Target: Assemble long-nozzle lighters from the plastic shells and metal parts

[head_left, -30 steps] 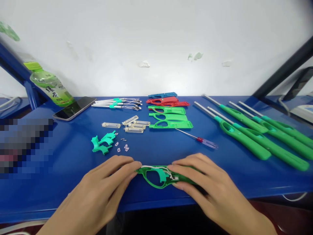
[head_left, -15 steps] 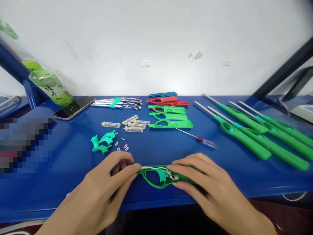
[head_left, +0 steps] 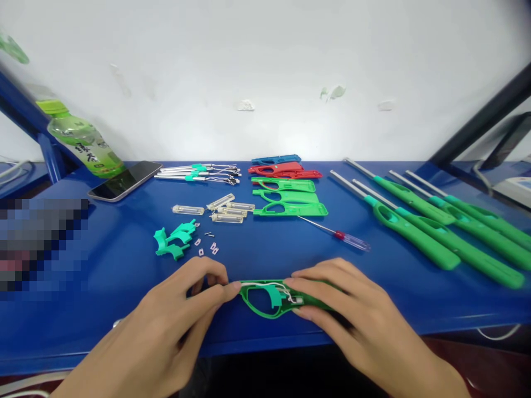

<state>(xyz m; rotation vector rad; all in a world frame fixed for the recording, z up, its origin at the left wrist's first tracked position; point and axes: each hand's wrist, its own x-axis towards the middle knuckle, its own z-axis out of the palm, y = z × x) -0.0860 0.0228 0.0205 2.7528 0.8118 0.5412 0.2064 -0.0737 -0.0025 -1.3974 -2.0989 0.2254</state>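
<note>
A green lighter casing half (head_left: 265, 316) lies open side up near the table's front edge, between my hands. Inside it sit a teal trigger (head_left: 274, 297) and a white wire (head_left: 259, 284) along the top rim. My left hand (head_left: 182, 315) is closed on the casing's narrow left end, thumb and fingers pinching there; that end is hidden. My right hand (head_left: 352, 309) grips the wide right part, fingers on the top edge and thumb below. Beyond my left hand lie loose teal triggers (head_left: 174, 240) and small pale clips (head_left: 213, 248).
Assembled green lighters (head_left: 418, 232) lie at the right, with a screwdriver (head_left: 348, 240) nearby. Green casing halves (head_left: 290, 209), red casings (head_left: 282, 169), clear fuel tanks (head_left: 227, 219) and metal tubes with wires (head_left: 194, 176) lie farther back. A phone (head_left: 126, 181) and a bottle (head_left: 85, 141) are at left.
My left thumb and fingers have shifted slightly at the casing's left end, covering a bit more of it. My right hand keeps its hold in nearly the same place.
</note>
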